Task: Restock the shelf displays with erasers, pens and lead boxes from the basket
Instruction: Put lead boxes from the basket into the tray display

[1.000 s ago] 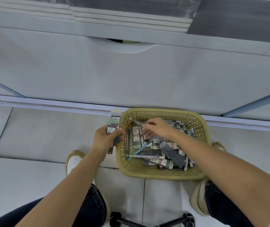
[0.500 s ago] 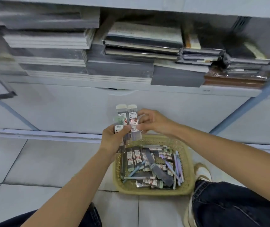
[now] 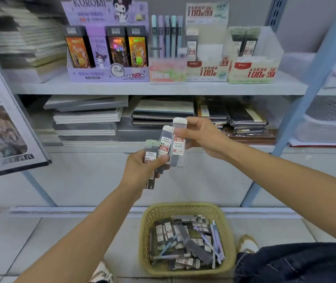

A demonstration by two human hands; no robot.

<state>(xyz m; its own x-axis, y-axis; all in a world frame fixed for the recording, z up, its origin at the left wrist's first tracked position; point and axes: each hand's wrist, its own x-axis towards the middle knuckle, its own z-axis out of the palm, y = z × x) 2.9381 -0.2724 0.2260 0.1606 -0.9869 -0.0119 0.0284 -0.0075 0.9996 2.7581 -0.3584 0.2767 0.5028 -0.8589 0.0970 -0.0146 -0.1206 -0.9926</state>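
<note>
A second ago your right hand (image 3: 201,137) was down in the basket (image 3: 185,208) and your left hand (image 3: 142,168) waited beside it with a small bunch; now both hands are raised well above the basket and your view has come up to the display shelf (image 3: 163,88), so the picking looks finished for this round and sorting by size is the step in hand. Your left hand is curled round a fan of lead boxes, with a 0.7 box (image 3: 150,154) in front and a 0.5 box (image 3: 164,144) behind it. Your right hand pinches one white-capped lead box (image 3: 178,144) upright by its upper half, thumb on the label face, just beside the bunch; I cannot tell whether it touches it. The boxes are slim, flat, hard clear-plastic cases with dark leads inside and glossy paper labels, likely slippery against each other, so fan them carefully. On the shelf stand two printed card cartons, the 0.5 display (image 3: 205,68) holding one box and the 0.7 display (image 3: 252,72) holding two, so both have room. Left of them a rack of pastel pens (image 3: 166,35) stands upright, next to a purple Kuromi carton (image 3: 105,74). The woven plastic basket sits on the tiled floor, holding many more boxes and loose pens (image 3: 214,240)
</note>
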